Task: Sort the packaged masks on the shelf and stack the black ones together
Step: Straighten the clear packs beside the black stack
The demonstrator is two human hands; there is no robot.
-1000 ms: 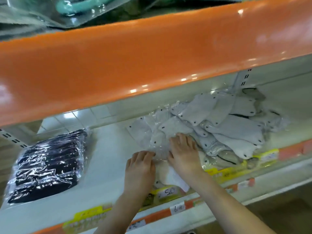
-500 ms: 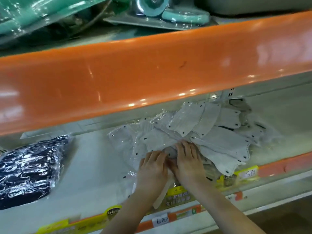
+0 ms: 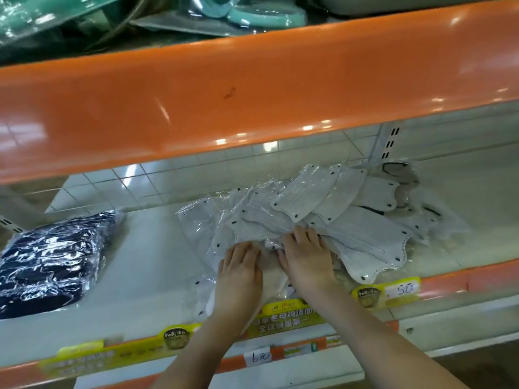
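- Pale shelf (image 3: 146, 265) under an orange lip: black masks (image 3: 47, 265) stacked at its left edge, grey masks (image 3: 331, 220) heaped mid-shelf.
- Left hand (image 3: 238, 273) and right hand (image 3: 304, 256) press the heap, fingers (image 3: 306, 234) flat and relaxed.
- Light, floppy, slippery film, I'd judge; pinch a packet's edge.

- Glossy orange upper shelf front (image 3: 252, 102), with white glints of light and one small dark mark.
- Pale grey folded masks in clear wrappers (image 3: 345, 220), each with small black dots at the corners.
- Stack of black masks in shiny clear wrap (image 3: 47, 262), streaked with white reflections.
- Off-white lower shelf board (image 3: 146, 265).
- Orange lower shelf edge strip (image 3: 463, 282) carrying yellow price labels (image 3: 387, 293) with dark print.
- White tiled back panel (image 3: 157, 175) with grey grid lines.
- Teal packaged goods (image 3: 252, 15) on the top shelf.
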